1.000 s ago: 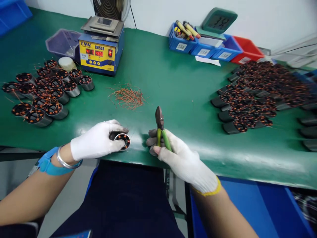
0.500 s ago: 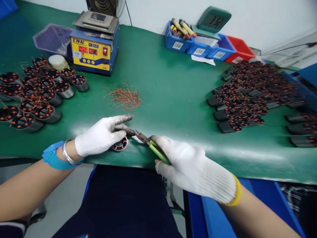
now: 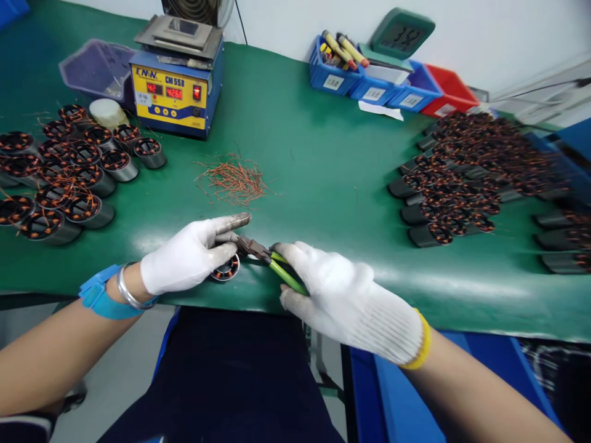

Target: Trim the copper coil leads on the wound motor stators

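My left hand point(image 3: 184, 255), in a white glove with greyed fingertips, is closed around a motor stator point(image 3: 226, 271) at the table's front edge. Only the stator's ring-shaped end with copper windings shows; the rest is behind the fingers. The index finger stretches out above it. My right hand point(image 3: 344, 295), in a white knit glove with a yellow cuff, grips pliers point(image 3: 281, 271) with green handles. Their dark jaws reach to the left fingertips, just above the stator's upper right rim. Whether they bite on a wire, I cannot make out.
Beyond my hands lies a heap of copper wire ends point(image 3: 235, 179). Stators point(image 3: 87, 209) stand grouped at left, many more stators point(image 3: 457, 178) at right. At the back are a blue-yellow CM558 device point(image 3: 170, 92), a purple bin point(image 3: 95, 64), blue boxes point(image 3: 332, 80) and a clock point(image 3: 401, 34).
My right hand has moved left with the pliers, bringing their jaws closer over the stator. My left hand has stayed nearly in place, still around the stator.
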The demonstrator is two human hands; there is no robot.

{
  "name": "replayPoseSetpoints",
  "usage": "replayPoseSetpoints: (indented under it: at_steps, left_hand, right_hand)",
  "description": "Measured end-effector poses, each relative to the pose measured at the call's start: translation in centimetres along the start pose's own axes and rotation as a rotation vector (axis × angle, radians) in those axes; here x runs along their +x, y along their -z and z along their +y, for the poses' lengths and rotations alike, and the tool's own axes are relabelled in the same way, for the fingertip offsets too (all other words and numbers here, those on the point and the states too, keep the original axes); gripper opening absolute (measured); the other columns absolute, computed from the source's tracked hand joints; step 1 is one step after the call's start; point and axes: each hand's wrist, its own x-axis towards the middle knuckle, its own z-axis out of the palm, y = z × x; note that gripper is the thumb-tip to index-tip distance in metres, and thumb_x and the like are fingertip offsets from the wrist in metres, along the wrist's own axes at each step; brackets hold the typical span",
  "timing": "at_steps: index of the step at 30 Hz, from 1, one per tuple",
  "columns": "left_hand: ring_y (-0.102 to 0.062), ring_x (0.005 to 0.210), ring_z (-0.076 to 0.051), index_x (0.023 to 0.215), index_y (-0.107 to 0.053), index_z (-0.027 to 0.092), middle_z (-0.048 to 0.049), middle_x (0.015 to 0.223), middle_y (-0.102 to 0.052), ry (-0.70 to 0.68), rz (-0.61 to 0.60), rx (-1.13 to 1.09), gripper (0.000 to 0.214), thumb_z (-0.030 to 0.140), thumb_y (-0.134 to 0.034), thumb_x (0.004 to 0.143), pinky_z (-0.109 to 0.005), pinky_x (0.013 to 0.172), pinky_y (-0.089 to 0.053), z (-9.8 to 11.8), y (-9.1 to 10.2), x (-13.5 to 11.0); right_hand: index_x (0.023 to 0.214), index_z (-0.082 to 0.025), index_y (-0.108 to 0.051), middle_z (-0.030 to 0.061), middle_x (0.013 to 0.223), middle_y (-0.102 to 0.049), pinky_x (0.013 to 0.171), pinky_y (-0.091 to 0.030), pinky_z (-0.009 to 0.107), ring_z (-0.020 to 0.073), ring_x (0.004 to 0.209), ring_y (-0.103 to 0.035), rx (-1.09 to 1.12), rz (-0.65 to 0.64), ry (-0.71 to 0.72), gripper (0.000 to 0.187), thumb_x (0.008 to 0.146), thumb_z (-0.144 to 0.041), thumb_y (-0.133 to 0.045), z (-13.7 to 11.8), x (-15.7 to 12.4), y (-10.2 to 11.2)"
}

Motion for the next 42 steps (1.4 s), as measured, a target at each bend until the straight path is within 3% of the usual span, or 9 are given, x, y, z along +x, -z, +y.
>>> replayPoseSetpoints:
  at_steps: [7,12,17,23,32,34,37,40,42]
  left_hand:
    - [-0.071,0.09,-0.026,0.133,-0.053,0.011,-0.0112,0.09,-0.076,-0.016,0.069,0.023,0.062,0.024,-0.063,0.073,-0.041,0.078,-0.058,0.3,-0.1,0.1]
    - [-0.069,0.102,-0.024,0.141,-0.043,0.014,-0.0129,0.112,-0.072,-0.03,-0.019,0.011,0.067,0.019,-0.058,0.076,-0.04,0.089,-0.055,0.0,0.2,-0.1]
    - [-0.06,0.12,-0.026,0.144,-0.039,0.015,-0.0141,0.13,-0.063,-0.083,-0.069,-0.003,0.065,0.017,-0.054,0.081,-0.046,0.103,-0.047,-0.5,0.6,-0.3]
    - [-0.053,0.128,-0.031,0.144,-0.041,0.015,-0.0118,0.141,-0.054,-0.152,-0.029,0.221,0.063,0.024,-0.052,0.083,-0.052,0.111,-0.039,-1.0,1.1,-0.1]
    - [-0.058,0.122,-0.03,0.145,-0.038,0.018,-0.0118,0.135,-0.059,-0.177,-0.029,0.138,0.067,0.02,-0.053,0.08,-0.051,0.102,-0.049,-1.2,0.9,0.0]
    - [-0.063,0.115,-0.03,0.143,-0.039,0.016,-0.0148,0.131,-0.062,-0.205,0.085,0.071,0.069,0.018,-0.057,0.077,-0.05,0.097,-0.053,-1.2,1.2,0.0]
    - [-0.065,0.11,-0.029,0.133,-0.048,0.018,-0.015,0.13,-0.062,-0.32,0.411,0.038,0.061,0.019,-0.063,0.074,-0.048,0.092,-0.056,-1.3,2.2,0.2]
    - [-0.065,0.108,-0.025,0.122,-0.055,0.024,-0.0084,0.128,-0.063,-0.484,0.669,0.063,0.051,0.021,-0.068,0.073,-0.041,0.09,-0.057,-1.6,3.2,0.5]
    - [-0.065,0.107,-0.024,0.117,-0.057,0.024,-0.0056,0.124,-0.065,-0.597,0.793,0.114,0.046,0.021,-0.069,0.072,-0.041,0.091,-0.056,-1.7,3.5,0.5]
  right_hand:
    - [0.121,-0.022,-0.055,0.0078,0.108,-0.067,0.069,-0.043,0.03,0.024,0.092,-0.065,0.161,-0.007,0.001,0.036,0.088,-0.03,-0.046,0.7,0.7,-0.1]
    - [0.126,-0.027,-0.054,0.0065,0.114,-0.065,0.059,-0.037,0.028,0.0241,0.09,-0.064,0.08,0.059,-0.03,0.045,0.081,-0.033,-0.052,1.7,1.3,1.6]
    - [0.129,-0.025,-0.052,0.0061,0.108,-0.063,0.052,-0.027,0.027,0.0224,0.085,-0.062,-0.101,0.044,0.08,0.051,0.079,-0.034,-0.053,1.8,2.7,3.2]
    - [0.119,-0.025,-0.058,0.0048,0.097,-0.061,0.052,-0.023,0.026,0.0194,0.078,-0.059,-0.237,0.066,0.206,0.042,0.078,-0.033,-0.055,1.9,4.2,4.6]
    - [0.109,-0.03,-0.068,0.0046,0.093,-0.067,0.052,-0.029,0.025,0.0205,0.07,-0.061,-0.289,0.08,0.174,0.034,0.076,-0.035,-0.06,2.9,5.7,5.5]
    - [0.117,-0.027,-0.065,0.0074,0.101,-0.068,0.053,-0.035,0.027,0.0246,0.077,-0.064,-0.268,0.203,0.11,0.042,0.076,-0.038,-0.061,3.1,4.6,5.2]
    - [0.131,-0.022,-0.054,0.0102,0.115,-0.067,0.061,-0.046,0.031,0.0271,0.09,-0.066,-0.069,0.324,0.087,0.055,0.079,-0.036,-0.058,1.9,2.3,3.7]
    - [0.138,-0.019,-0.046,0.0105,0.12,-0.066,0.073,-0.051,0.032,0.0254,0.099,-0.065,0.114,0.315,0.203,0.059,0.081,-0.029,-0.056,-1.6,0.7,1.1]
    - [0.136,-0.02,-0.047,0.0109,0.107,-0.069,0.066,-0.051,0.034,0.0263,0.088,-0.067,0.079,0.258,0.19,0.058,0.08,-0.028,-0.057,-4.4,0.7,-0.8]
